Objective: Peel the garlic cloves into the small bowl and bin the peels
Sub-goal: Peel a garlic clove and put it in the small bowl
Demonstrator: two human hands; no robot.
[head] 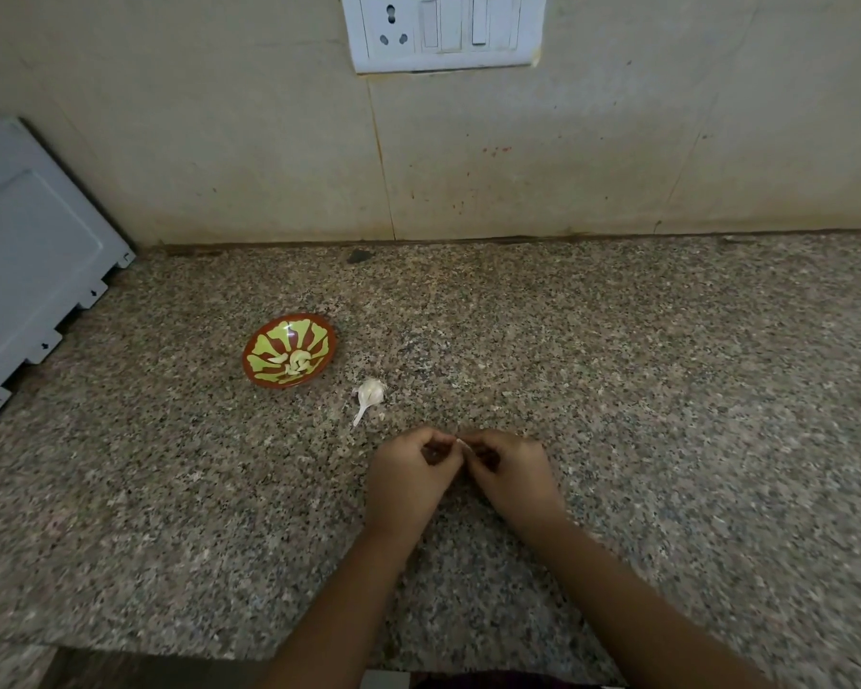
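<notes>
A small red bowl with a green flower pattern sits on the counter at left of centre, and peeled garlic cloves lie in its middle. Just right of it, on the counter, rests a partial garlic bulb with a papery stem. Nearer to me, my left hand and my right hand meet fingertip to fingertip and pinch a garlic clove between them. Only a sliver of white shows; the rest is hidden by my fingers.
The speckled granite counter runs to a tiled wall with a white socket plate. A grey appliance panel stands at the far left. A few peel flakes lie beside the bulb. The counter's front edge is at the bottom.
</notes>
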